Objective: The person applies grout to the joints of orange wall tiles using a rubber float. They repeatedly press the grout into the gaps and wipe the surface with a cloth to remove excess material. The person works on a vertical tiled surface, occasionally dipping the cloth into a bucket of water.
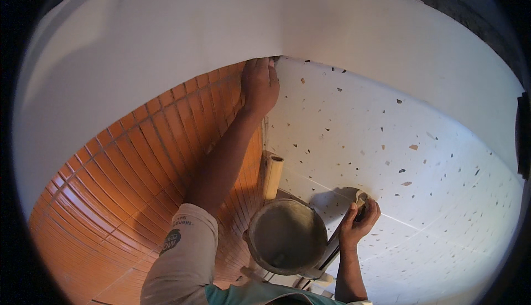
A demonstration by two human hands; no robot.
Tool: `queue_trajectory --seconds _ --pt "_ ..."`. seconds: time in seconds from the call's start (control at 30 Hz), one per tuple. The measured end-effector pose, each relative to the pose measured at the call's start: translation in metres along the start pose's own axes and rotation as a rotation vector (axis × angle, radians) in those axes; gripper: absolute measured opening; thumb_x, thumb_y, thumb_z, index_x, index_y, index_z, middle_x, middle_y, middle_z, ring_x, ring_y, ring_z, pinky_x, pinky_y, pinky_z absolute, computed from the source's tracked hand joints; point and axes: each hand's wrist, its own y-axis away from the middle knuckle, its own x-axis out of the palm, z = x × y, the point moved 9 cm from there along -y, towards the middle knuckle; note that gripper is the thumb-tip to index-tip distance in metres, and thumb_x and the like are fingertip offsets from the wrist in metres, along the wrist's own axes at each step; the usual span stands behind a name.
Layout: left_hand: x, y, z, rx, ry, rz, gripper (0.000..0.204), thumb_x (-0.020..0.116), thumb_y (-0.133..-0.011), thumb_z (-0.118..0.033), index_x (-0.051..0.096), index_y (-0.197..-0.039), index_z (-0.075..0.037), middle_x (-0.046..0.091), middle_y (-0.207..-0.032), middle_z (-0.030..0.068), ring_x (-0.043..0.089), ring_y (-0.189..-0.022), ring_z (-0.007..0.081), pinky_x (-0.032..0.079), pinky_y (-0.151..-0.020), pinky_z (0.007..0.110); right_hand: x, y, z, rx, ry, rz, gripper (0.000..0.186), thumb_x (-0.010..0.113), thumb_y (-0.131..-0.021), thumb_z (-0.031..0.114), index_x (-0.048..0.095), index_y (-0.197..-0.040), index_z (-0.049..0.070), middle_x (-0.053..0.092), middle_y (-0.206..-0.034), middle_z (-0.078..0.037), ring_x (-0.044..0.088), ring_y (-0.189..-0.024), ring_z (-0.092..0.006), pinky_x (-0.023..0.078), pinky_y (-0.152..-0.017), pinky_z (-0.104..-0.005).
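Three broad wall finishes fill most of the frame. Largest is the smooth off-white band (160, 45) arching across the top from left to right, with a vertical crease near its middle where two faces meet. Below it, the white terrazzo-look wall (442, 177), flecked with brown, grey and black chips and crossed by pale joint lines, takes up the right half. Glossy orange tiling (133, 177), laid in narrow strips with grey joints, curves through the left and lower left.

At the lower left, a beige short sleeve (185, 241) with a dark print covers the left upper arm; green cloth (238, 295) shows at the bottom edge. A round bucket (252, 238), grey and smeared inside, is low in the centre; its contents are too dim to make out. Just above it is a pale yellow tube-like piece (273, 177) with a dark end.

The left hand (260, 86) is at upper centre, its fingers close together and reaching to the top edge of the orange tiling, beside the corner; whether they grip anything I cannot tell. The right hand (359, 222), lower right of centre, has thumb and fingers closed around a small beige-and-dark piece (361, 197), which sticks up above the fingertips.
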Motion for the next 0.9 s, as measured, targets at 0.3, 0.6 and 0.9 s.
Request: queue_trajectory --seconds 0.3,0.6,0.9 --pt "-0.004 0.014 -0.009 0.152 -0.021 -0.183 0.038 0.048 -0.091 -0.001 0.049 -0.128 0.004 0.051 -0.129 0.0230 0.049 -0.121 0.0391 0.040 -0.101 0.045 -0.004 0.004 0.000 -0.026 -0.035 -0.025 0.043 0.063 -0.090 0.024 0.049 -0.118 -0.006 0.053 -0.113 -0.025 0.050 -0.108 -0.0396 0.041 -0.093 -0.0462" --pt "-0.025 0.094 -0.003 0.030 0.098 -0.047 0.032 0.050 -0.092 -0.007 0.055 -0.122 0.003 0.053 -0.129 0.0222 0.049 -0.123 0.0382 0.039 -0.104 0.044 -0.008 0.002 0.001 -0.006 0.036 -0.007 0.042 0.065 -0.087 0.023 0.053 -0.117 -0.003 0.055 -0.112 -0.022 0.050 -0.107 -0.0403 0.040 -0.094 -0.0466" --pt "-0.096 0.249 0.003 -0.242 0.187 0.001 0.033 0.045 -0.098 -0.015 0.053 -0.123 0.005 0.051 -0.130 0.0233 0.050 -0.119 0.0352 0.041 -0.099 0.042 -0.013 -0.006 0.012 -0.032 0.182 0.002 0.055 0.073 -0.079 0.025 0.051 -0.123 0.000 0.050 -0.117 -0.026 0.050 -0.107 -0.0428 0.042 -0.090 -0.0490"
